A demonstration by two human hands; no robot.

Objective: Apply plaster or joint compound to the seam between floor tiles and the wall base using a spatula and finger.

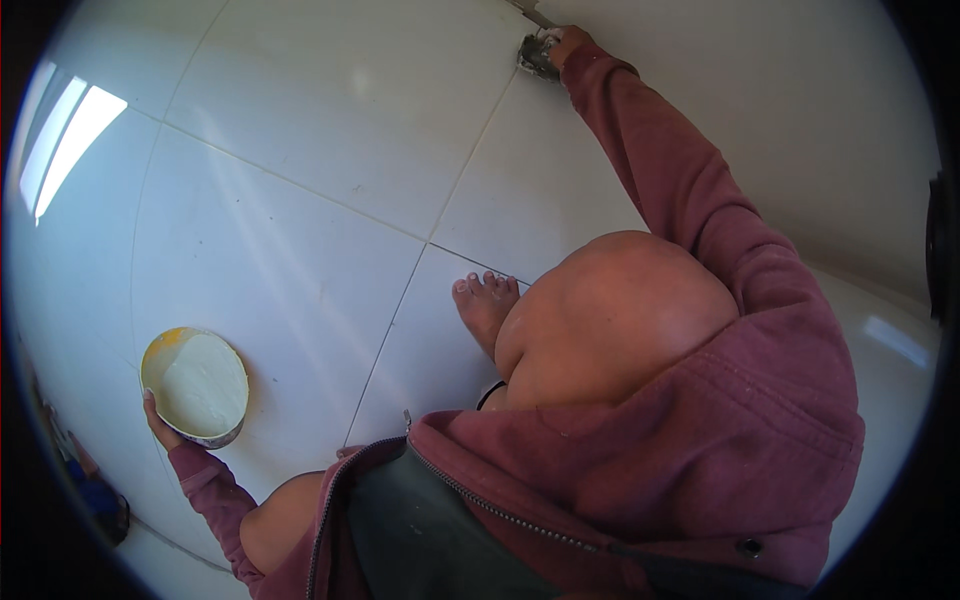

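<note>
The bucket (163,352) of white paste (208,382) on the floor (300,250) is gripped at its side by the fingers of the left hand (162,424), probably for steadiness, while the smeared dark tool (537,57) is clasped by those of the right hand (571,45), stretched beside the wall (790,110).

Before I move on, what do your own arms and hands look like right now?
The left hand and right hand show no gloves, and whitish residue shows around the right one. Both arms wear long, dusty-maroon cloth: the left sleeve and the right sleeve reach about to the wrists, with loose folds along the right. I see no cables or printed markings on either.
</note>
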